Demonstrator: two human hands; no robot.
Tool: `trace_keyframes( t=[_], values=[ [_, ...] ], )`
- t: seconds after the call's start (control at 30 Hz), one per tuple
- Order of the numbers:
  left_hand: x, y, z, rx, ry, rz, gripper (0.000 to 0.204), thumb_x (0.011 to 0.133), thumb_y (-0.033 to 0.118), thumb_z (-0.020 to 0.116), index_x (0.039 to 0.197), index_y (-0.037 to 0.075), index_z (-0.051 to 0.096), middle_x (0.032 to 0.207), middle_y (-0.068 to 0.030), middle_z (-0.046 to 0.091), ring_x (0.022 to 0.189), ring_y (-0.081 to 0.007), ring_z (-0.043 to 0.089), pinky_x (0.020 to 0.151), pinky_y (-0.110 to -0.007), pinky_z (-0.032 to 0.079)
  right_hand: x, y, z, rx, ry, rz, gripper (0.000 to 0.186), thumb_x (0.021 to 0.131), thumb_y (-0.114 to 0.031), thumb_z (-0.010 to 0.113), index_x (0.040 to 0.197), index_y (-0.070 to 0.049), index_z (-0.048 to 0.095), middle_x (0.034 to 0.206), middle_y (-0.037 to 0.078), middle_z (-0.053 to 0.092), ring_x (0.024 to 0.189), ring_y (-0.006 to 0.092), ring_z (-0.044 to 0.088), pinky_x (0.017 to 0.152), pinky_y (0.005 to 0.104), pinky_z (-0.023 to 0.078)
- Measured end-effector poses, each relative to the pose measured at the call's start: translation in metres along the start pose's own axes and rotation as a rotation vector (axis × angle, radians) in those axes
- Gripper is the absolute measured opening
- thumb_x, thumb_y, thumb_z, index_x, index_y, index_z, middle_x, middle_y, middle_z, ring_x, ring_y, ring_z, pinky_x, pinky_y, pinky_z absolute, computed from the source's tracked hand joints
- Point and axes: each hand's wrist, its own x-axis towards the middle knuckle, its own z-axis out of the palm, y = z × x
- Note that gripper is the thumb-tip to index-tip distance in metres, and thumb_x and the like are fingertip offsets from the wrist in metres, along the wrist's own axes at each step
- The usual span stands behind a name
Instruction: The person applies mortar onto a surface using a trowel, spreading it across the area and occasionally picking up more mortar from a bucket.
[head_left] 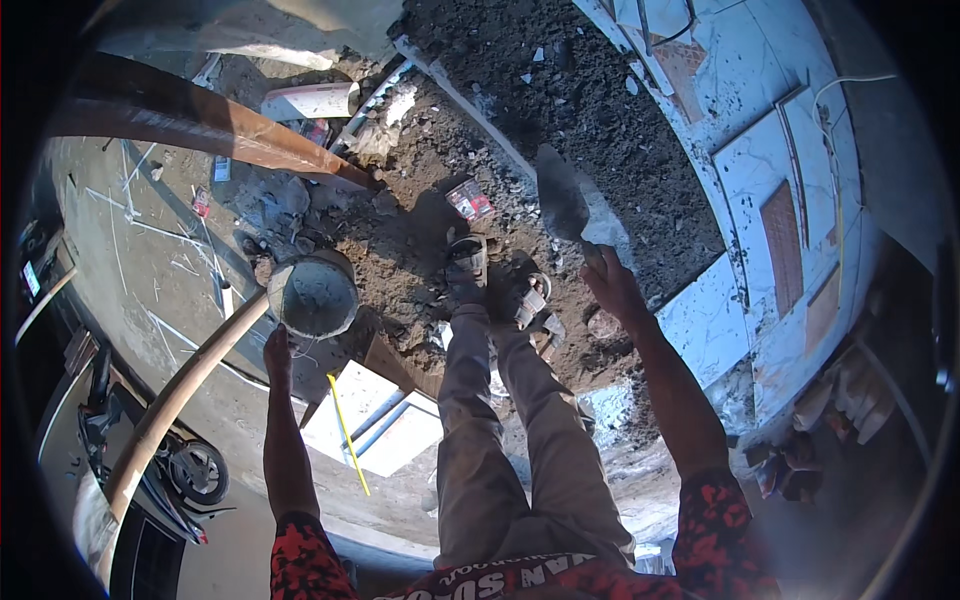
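Note:
My right hand [607, 282] is closed on the handle of a pointed trowel [560, 200], whose dirty blade is over the edge of the dark, coarse mortar bed [665, 185]. At the left, my left hand [280, 352] is closed at the near rim of a round bucket [325, 290] containing grey wet mix. Between my arms, my feet in sandals [470, 268] stand on broken soil and rubble [385, 250].
White marble-patterned tiles [700, 315] border the mortar at right. A brown post [215, 125] crosses the upper left, and a pale pole [185, 390] runs down the left. A white board with a yellow strip [345, 430] lies near my legs. A motorbike [195, 470] stands lower left.

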Motion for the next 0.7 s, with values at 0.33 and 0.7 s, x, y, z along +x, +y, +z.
trace_keyframes(
  t=[0.33,0.7],
  values=[
    [0.078,-0.023,0.048,0.259,0.186,-0.037,0.056,0.094,0.035,0.052,0.137,0.0,0.041,0.131,-0.0259,0.05,0.118,-0.0357,0.052,0.099,-0.044,0.039,0.099,-0.069,0.044,-0.273,-0.156,-0.187,0.051,0.092,-0.034,0.057,0.126,0.0,0.042,0.089,0.026,0.064,0.085,0.0432,0.063,0.072,0.0496,0.05],
    [-0.155,0.093,0.19,0.191,-0.257,0.24,0.051,0.094,0.018,0.054,0.139,0.0,0.038,0.132,-0.0212,0.049,0.124,-0.0294,0.047,0.1,-0.039,0.041,0.108,-0.026,0.019,-0.292,0.051,-0.074,0.036,0.091,-0.029,0.058,0.115,-0.004,0.046,0.089,0.024,0.066,0.087,0.0433,0.064,0.071,0.052,0.051]
  ],
)
